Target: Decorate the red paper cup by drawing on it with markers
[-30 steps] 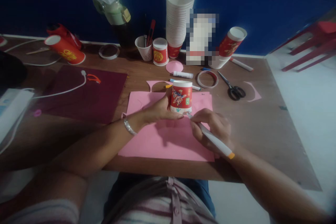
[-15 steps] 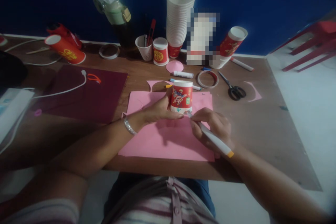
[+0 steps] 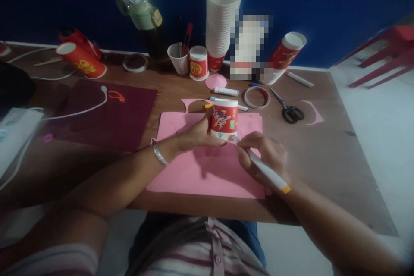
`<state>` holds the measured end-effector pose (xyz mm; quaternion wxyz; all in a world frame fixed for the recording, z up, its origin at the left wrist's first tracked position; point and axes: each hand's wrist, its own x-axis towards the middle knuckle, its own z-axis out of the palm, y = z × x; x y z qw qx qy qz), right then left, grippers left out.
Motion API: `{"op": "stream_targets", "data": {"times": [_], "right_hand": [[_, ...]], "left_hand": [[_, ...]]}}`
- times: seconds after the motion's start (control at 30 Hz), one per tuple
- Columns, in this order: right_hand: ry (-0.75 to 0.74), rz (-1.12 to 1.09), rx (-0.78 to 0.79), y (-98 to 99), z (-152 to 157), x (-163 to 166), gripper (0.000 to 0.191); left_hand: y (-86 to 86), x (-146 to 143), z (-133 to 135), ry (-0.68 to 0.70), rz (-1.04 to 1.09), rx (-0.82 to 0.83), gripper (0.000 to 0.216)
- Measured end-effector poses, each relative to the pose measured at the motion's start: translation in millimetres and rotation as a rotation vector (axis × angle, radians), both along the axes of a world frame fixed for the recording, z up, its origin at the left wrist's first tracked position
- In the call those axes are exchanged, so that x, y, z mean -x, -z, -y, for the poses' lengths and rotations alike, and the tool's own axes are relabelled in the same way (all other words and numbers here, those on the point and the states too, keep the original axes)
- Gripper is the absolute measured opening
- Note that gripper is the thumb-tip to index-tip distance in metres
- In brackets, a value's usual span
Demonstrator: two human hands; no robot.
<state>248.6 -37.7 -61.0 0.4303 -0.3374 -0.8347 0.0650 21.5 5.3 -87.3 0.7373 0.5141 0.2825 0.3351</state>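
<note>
A red printed paper cup (image 3: 224,119) stands upside down on a pink paper sheet (image 3: 200,172) at the table's near edge. My left hand (image 3: 196,135) is closed round the cup's left side and holds it down. My right hand (image 3: 265,155) grips a white marker (image 3: 263,169) with an orange end cap. The marker's tip touches the sheet at the cup's lower right rim.
A dark maroon sheet (image 3: 106,116) with a white cable lies to the left. Behind the cup are a pink disc (image 3: 215,81), markers, a tape ring (image 3: 256,97), scissors (image 3: 287,108) and a tall stack of white cups (image 3: 221,21). Red cups (image 3: 80,60) lie at the back left.
The marker tip has crept slightly right along the cup's rim. The left hand and the cup stay put.
</note>
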Motion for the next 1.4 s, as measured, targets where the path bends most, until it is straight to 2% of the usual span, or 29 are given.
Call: {"op": "stream_targets", "data": {"times": [0.2, 0.43, 0.83, 1.4], "right_hand": [[-0.003, 0.018, 0.003, -2.2, 1.7, -1.0, 0.009], [-0.035, 0.014, -0.023, -6.3, 4.0, -2.5, 0.008], [-0.049, 0.019, -0.031, 1.0, 2.3, 1.7, 0.012], [-0.093, 0.021, -0.017, 0.5, -0.2, 3.2, 0.014]], "left_hand": [[-0.4, 0.5, -0.7, -0.015, 0.0, -0.007, 0.055], [-0.5, -0.1, -0.2, -0.05, 0.006, 0.008, 0.064], [0.8, -1.1, 1.1, -0.044, -0.025, 0.003, 0.062], [-2.1, -2.6, 2.6, -0.044, -0.104, 0.022, 0.068]]}}
